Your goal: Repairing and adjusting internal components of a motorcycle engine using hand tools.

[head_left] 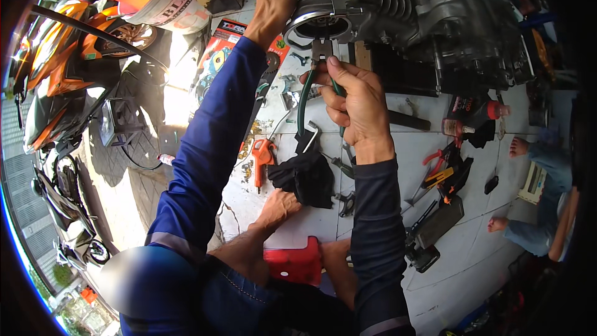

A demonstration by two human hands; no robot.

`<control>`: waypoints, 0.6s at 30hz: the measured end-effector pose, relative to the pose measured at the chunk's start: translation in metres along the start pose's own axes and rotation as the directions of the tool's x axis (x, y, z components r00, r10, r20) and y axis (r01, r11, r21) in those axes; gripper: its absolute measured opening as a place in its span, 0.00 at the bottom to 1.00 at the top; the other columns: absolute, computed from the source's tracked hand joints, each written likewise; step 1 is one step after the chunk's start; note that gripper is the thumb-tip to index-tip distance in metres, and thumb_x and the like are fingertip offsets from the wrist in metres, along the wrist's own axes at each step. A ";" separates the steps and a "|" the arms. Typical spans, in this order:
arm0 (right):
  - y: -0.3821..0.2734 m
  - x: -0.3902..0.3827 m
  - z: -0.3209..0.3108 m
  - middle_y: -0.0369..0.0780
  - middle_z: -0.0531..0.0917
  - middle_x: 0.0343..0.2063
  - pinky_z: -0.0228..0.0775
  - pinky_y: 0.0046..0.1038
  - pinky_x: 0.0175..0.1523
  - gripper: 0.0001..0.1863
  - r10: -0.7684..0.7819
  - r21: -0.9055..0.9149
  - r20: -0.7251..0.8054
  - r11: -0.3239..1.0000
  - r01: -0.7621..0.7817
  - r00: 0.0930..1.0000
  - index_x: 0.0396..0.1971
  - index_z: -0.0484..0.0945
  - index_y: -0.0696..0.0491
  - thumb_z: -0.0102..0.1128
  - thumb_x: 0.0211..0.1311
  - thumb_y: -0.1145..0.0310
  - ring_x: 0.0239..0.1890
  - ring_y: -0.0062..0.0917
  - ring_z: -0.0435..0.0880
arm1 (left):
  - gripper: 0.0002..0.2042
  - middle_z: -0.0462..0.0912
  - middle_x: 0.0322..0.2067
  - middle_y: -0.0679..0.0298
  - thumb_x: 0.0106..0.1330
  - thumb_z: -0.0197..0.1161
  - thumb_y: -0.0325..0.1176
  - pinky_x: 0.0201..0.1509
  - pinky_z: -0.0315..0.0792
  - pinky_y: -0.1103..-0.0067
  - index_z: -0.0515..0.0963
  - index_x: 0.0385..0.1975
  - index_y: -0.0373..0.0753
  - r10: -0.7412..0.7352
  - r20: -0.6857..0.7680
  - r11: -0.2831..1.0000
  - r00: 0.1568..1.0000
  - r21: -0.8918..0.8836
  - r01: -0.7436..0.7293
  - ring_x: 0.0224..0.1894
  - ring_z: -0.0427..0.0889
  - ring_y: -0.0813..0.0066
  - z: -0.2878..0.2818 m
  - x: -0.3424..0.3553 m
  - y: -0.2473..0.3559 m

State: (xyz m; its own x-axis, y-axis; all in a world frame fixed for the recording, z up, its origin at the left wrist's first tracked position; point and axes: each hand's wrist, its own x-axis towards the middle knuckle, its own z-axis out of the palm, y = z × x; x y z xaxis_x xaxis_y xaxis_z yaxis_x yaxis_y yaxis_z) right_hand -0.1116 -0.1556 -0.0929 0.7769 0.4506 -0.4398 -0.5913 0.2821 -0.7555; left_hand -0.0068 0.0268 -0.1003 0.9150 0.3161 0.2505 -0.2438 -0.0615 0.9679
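Observation:
My right hand (357,102) is closed around the green-handled pliers (304,102). Their metal jaws point up into the round opening (320,28) on the near face of a grey engine (373,0). One handle swings out to the left, away from my palm. My left hand (273,3) lies against the engine's left side, its fingers mostly cut off by the picture's upper edge. Cooling fins run along the engine block. What the jaws touch inside the opening is too dark to make out.
Below the pliers lie a black cloth (303,177) and an orange air blow gun (262,158). Red-handled pliers (435,158) and other tools lie to the right. A red stool (295,261) stands between my legs. Another person's feet (518,147) are at right; motorcycles (62,87) stand at left.

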 end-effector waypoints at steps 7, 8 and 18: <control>-0.003 -0.002 0.017 0.47 0.85 0.31 0.40 0.15 0.12 0.18 0.028 -0.043 -0.057 0.999 -0.030 0.998 0.36 0.77 0.63 0.46 0.74 0.62 0.09 0.08 0.51 | 0.26 0.79 0.52 0.60 0.76 0.46 0.50 0.61 0.65 0.80 0.72 0.58 0.31 -0.006 -0.041 1.000 0.999 0.007 0.006 0.56 0.74 0.72 0.003 -0.002 0.006; -0.007 -0.002 0.014 0.48 0.85 0.31 0.40 0.15 0.11 0.18 0.044 0.016 -0.002 0.999 -0.044 0.999 0.36 0.77 0.63 0.45 0.74 0.62 0.09 0.08 0.50 | 0.26 0.79 0.52 0.60 0.76 0.46 0.50 0.61 0.65 0.80 0.72 0.58 0.31 -0.003 -0.038 1.000 0.999 0.006 0.003 0.56 0.74 0.72 0.003 -0.002 0.007; 0.009 0.011 -0.013 0.55 0.79 0.49 0.51 0.11 0.13 0.21 0.060 0.414 0.375 0.882 -0.225 0.925 0.49 0.72 0.64 0.42 0.76 0.59 0.12 0.09 0.56 | 0.26 0.78 0.54 0.59 0.76 0.46 0.50 0.63 0.63 0.79 0.72 0.59 0.32 -0.071 -0.001 0.997 0.998 -0.043 0.070 0.58 0.73 0.71 0.002 -0.001 0.006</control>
State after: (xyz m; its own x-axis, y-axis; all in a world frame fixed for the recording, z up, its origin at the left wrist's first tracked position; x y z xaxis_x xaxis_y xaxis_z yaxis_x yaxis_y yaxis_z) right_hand -0.1059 -0.1592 -0.1113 0.6020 0.7515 -0.2699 -0.7859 0.4979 -0.3666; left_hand -0.0091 0.0244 -0.0944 0.9297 0.3203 0.1816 -0.1923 0.0017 0.9813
